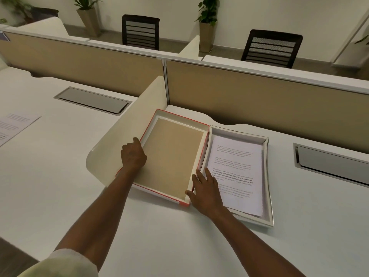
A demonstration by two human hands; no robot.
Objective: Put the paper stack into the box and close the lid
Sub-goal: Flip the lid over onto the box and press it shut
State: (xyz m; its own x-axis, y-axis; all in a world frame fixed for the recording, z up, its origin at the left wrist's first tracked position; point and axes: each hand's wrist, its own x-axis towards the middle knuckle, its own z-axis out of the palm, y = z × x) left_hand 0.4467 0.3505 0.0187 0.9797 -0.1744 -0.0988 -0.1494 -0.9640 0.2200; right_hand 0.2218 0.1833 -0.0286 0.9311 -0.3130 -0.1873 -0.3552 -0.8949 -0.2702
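Paper stack sits in box, lid open & lying flat beside it, both hands on lid.

White desk (pixel 179 246) w/ tan partition (pixel 259 100) at back and cream side divider (pixel 127 134) on left. Box (pixel 268 176), white, open, right of centre; paper stack (pixel 237 172) w/ printed text lies inside it. Lid (pixel 171 156), inside up w/ brown lining & red outer edge, touches box's left wall. Left hand (pixel 132 155) curls round lid's left rim, fingers closed on it, thumb up. Right hand (pixel 206 191) on lid's near-right corner, fingers spread, thumb on lid edge; firm grip or just resting, can't tell. Loose printed sheet (pixel 14 124) far left.
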